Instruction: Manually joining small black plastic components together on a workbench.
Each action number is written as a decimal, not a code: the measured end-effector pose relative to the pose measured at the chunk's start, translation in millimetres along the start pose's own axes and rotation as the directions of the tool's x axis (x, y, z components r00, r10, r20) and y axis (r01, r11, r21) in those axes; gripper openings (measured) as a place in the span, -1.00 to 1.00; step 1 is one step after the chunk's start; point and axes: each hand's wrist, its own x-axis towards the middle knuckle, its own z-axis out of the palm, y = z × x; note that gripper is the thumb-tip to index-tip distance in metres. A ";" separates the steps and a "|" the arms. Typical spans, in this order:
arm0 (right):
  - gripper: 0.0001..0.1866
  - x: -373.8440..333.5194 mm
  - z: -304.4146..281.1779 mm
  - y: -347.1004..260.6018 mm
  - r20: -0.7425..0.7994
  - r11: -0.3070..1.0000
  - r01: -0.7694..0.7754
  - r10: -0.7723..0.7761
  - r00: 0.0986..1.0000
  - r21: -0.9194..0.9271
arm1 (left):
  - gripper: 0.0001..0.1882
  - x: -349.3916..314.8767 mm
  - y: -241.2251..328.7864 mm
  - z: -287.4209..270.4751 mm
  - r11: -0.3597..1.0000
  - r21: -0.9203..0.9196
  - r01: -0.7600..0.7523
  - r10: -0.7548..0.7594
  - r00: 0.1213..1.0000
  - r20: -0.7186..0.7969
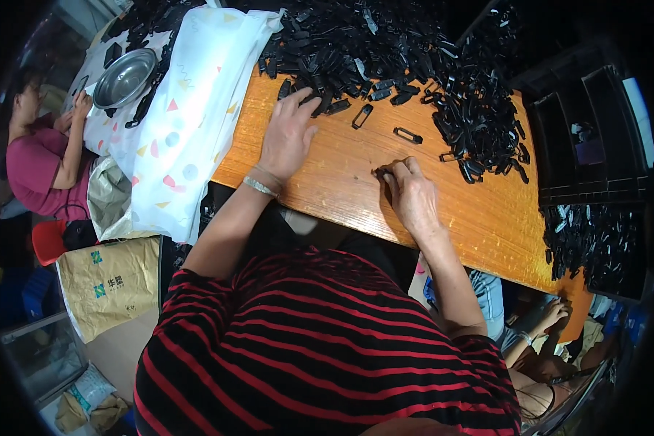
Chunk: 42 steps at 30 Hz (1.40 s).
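Note:
My left hand (pixel 289 134) lies at the near edge of a heap of small black plastic parts (pixel 356 54), its fingers apart and their tips close to or touching the nearest pieces. My right hand (pixel 412 195) rests low over the wooden table (pixel 334 174), fingers curled and pressed together. A tiny dark bit shows at those fingertips, too small to name. Between the hands and the heap lie two loose black frames, each with a long open slot: one tilted (pixel 362 116), the other lying crosswise (pixel 408 135).
More black parts (pixel 476 138) spread down the table's right side. Past its edge stands a black crate (pixel 588 138) above further parts (pixel 596 240). A patterned white cloth (pixel 185 123) and a metal bowl (pixel 126 78) are at left, near a co-worker (pixel 47 152). Another person's hand (pixel 554 314) shows lower right.

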 end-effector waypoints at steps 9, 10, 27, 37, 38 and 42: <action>-0.88 2.1 3.2 -4.6 0.011 0.999 0.043 -0.043 0.999 0.029 | -0.53 -20.2 29.9 -11.1 0.903 -0.427 0.043 -0.023 0.998 0.052; -0.88 1.2 3.4 -2.4 0.007 0.998 0.040 -0.040 0.999 0.040 | -0.56 -20.6 29.8 -13.1 0.893 -0.444 0.074 -0.066 0.997 0.033; -0.78 -8.0 -8.3 1.8 0.076 0.996 0.028 -0.035 0.997 0.086 | -0.72 -22.1 63.1 22.2 0.991 -0.125 -0.043 0.064 0.984 0.168; -0.88 -1.2 23.7 -12.5 -0.023 0.706 -0.156 0.238 0.971 0.691 | -0.79 -32.7 69.5 31.2 0.187 -0.828 0.529 -0.228 0.843 0.488; -0.88 1.1 23.7 -19.2 -0.096 0.702 -0.097 0.230 0.969 0.705 | -0.81 -32.7 69.6 31.1 0.108 -0.843 0.527 -0.238 0.837 0.493; -0.84 6.2 11.6 -25.9 -0.020 0.613 -0.141 0.248 0.969 0.778 | -0.77 -34.5 65.4 22.5 0.262 -0.823 0.504 -0.171 0.864 0.474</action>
